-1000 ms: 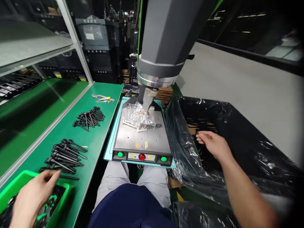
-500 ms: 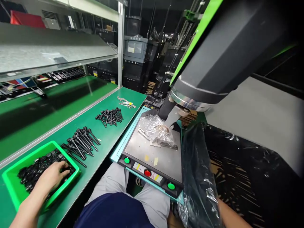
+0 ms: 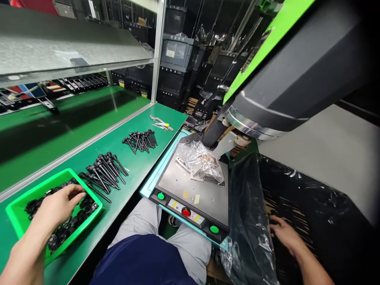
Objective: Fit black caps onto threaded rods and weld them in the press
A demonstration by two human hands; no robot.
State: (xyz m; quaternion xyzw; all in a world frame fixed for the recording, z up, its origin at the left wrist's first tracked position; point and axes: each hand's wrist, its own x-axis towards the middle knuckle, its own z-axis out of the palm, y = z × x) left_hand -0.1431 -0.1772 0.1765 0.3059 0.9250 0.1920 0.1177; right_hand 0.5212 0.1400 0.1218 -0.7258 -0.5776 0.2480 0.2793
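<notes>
Head camera: my left hand [image 3: 63,204] was over the green bin [image 3: 32,194], fingers curled above the small black parts [image 3: 67,227]; whether it pinched one, I couldn't tell. My right hand [image 3: 285,233] was down by the black plastic liner [image 3: 249,213], fingers half bent, tips murky against the dark, its grasp unreadable too. Both forearms ran out of frame; shadow swallowed the far right. Black screws [image 3: 103,172] lay just beside the bin, bare green bench [image 3: 139,164] between them and its edge. Clear film [image 3: 202,158] blurred the pieces on the metal plate [image 3: 175,188], whose near half lay open.
</notes>
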